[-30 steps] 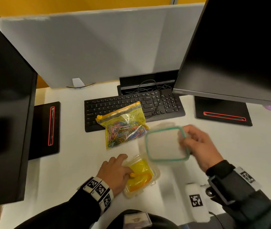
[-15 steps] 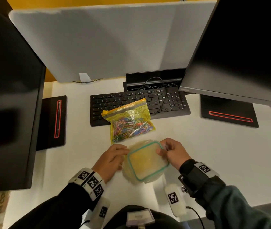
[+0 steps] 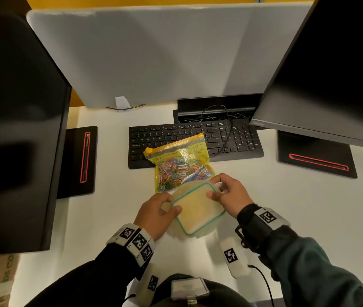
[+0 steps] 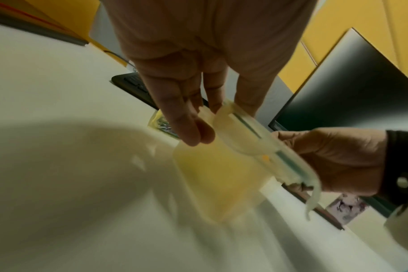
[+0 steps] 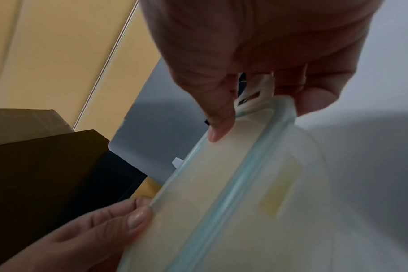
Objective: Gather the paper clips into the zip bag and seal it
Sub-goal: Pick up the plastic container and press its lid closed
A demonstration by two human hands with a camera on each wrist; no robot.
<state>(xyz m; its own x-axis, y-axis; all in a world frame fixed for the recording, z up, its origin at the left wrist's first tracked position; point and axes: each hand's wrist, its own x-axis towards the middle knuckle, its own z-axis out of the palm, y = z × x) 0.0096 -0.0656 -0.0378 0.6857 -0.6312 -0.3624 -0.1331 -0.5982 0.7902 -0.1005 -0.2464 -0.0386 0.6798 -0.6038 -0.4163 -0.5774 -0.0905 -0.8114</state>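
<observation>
Paper clips are lying in a bright heap inside the yellow zip bag, which is resting on the desk with its top edge lapping onto the front of the keyboard, toward the desk's back edge. Its orange slider is sitting at the strip's left end; whether the seal is fully shut is too small to tell. Parked there, the bag is staying clear of the work going on just in front of it.

Nearer the desk's front edge, both hands are working a clear box with a teal-rimmed lid. The left hand is gripping the box's left side, thumb on the lid, probably to steady it. The right hand is pinching the lid's right edge beside a latch flap, seemingly seating the lid squarely. Judging by this, the clips are gathered and tidying the box is under way.

Dark monitors are flanking the desk at both side edges.
</observation>
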